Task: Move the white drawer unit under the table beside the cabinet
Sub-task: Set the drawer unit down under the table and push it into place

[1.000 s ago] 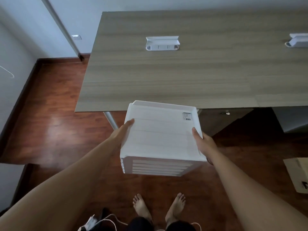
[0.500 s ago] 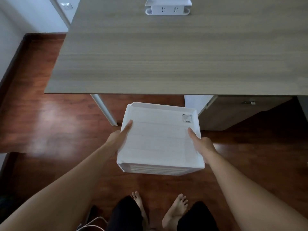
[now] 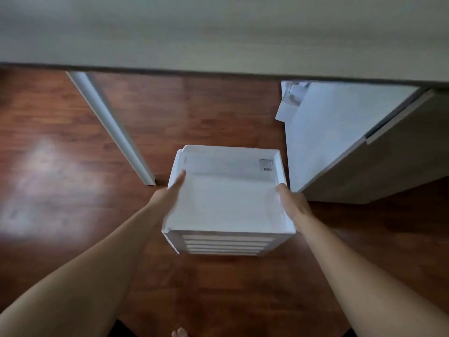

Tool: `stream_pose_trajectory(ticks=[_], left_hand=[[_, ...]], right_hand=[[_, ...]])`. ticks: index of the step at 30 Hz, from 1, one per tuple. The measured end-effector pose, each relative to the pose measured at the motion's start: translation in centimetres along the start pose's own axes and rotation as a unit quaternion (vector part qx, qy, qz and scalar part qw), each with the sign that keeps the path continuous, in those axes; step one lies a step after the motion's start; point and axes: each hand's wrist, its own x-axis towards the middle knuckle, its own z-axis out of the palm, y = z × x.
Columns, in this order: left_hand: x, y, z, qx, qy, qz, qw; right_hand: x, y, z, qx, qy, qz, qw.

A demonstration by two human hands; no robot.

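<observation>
The white drawer unit [image 3: 228, 200] with several stacked drawers is low over the wooden floor, just in front of the table edge [image 3: 218, 69]. My left hand [image 3: 170, 190] grips its left side and my right hand [image 3: 291, 203] grips its right side. The cabinet [image 3: 352, 142], white on its side and grey-brown on its front, stands under the table right of the unit, very close to its right edge. A barcode sticker is at the unit's far right corner. Whether the unit touches the floor is hidden.
A white slanted table leg [image 3: 111, 127] stands left of the unit. Papers [image 3: 289, 100] stick out at the cabinet's far side. Bare floor [image 3: 60, 166] spreads to the left. A toe [image 3: 179, 333] shows at the bottom edge.
The drawer unit has gone down toward the floor and forward to the table edge. My view has dropped and tilted, so the tabletop fills the upper frame and the power strip is out of sight.
</observation>
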Motion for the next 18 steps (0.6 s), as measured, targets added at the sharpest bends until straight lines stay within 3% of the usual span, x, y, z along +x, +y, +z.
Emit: stream_pose_trajectory(ticks=[9,18], left_hand=[[8.2,-4.2,2.2,-0.064,0.015,0.023,0.998],[13.0,-6.7,4.9,-0.044,0.038,-0.002,0.998]], right_hand=[[7.1,1.0,4.6,-0.014,0.012,-0.073,0.997],[12.8,3.7,6.4,-0.08,0.052,-0.094,0.991]])
